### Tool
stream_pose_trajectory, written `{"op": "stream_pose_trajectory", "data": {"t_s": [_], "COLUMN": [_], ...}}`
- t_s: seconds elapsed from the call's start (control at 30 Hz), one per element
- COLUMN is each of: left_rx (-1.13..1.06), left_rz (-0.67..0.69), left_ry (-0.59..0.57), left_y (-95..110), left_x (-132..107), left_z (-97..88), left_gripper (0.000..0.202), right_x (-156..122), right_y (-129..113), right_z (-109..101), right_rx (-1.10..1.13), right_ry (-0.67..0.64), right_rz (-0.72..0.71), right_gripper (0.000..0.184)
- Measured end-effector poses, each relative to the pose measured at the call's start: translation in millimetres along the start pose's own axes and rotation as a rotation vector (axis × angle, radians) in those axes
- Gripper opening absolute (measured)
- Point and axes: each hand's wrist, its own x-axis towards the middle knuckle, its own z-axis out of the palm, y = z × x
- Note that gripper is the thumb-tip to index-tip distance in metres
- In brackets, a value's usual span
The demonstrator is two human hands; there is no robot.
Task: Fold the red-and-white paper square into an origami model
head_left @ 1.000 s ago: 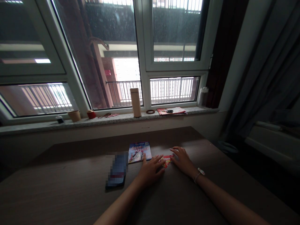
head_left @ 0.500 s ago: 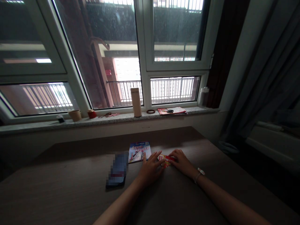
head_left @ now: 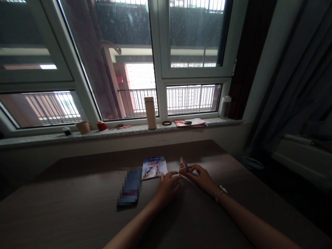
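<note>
My right hand (head_left: 201, 177) pinches a small piece of folded paper (head_left: 183, 166), printed red, yellow and white with a blue patch on its right side. The paper stands up from the tabletop in a pointed, triangular shape. To its left, my left hand (head_left: 168, 186) rests low over the table with bent, parted fingers. Its fingertips come right up to the paper's lower left corner; whether they touch is hard to tell. Just beyond the left hand lies a blue and pink printed booklet (head_left: 155, 167). A dark, pixelated phone-like object (head_left: 129, 188) lies left of that hand.
The brown table (head_left: 77, 214) reaches toward a stone windowsill (head_left: 124, 130). On the sill stand a beige flask (head_left: 150, 113), a paper cup (head_left: 83, 128), a red spool-like item (head_left: 101, 126), a bracelet (head_left: 166, 123), scissors (head_left: 187, 122) on red papers, and a clear bottle (head_left: 225, 107).
The paper was lying flat under both hands; now it is raised into a point in the right hand's fingers. My left hand has drawn slightly back and down from it.
</note>
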Motion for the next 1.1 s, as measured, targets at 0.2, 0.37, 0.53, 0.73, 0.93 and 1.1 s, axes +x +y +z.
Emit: {"op": "stream_pose_trajectory", "data": {"t_s": [0.2,0.37,0.53,0.73,0.93,1.1], "left_rx": [-0.113,-0.168,-0.26,-0.407,-0.413,-0.424], "left_rz": [-0.049,-0.052,-0.057,-0.078,-0.105,-0.144], "left_ry": [-0.03,0.014,0.065,0.123,0.122,0.119], "left_y": [4.4,1.2,-1.0,-1.3,0.3,3.3], "left_x": [2.4,5.6,6.3,6.6,6.6,6.6], "left_z": [0.5,3.0,4.2,5.6,4.5,3.1], "left_gripper": [0.036,0.035,0.031,0.026,0.024,0.024], "right_x": [-6.0,-7.5,-8.2,-7.7,-5.8,-3.5], "right_y": [-13.3,-20.2,-22.3,-25.0,-24.2,-18.1], "right_z": [3.0,2.6,9.4,14.5,15.8,18.5], "right_rx": [0.032,0.084,0.204,0.246,0.266,0.259], "right_ry": [-0.108,-0.126,-0.111,-0.141,-0.119,-0.089], "right_rz": [-0.038,-0.041,0.01,0.032,0.039,0.038], "right_gripper": [0.01,0.012,0.01,0.017,0.019,0.02]}}
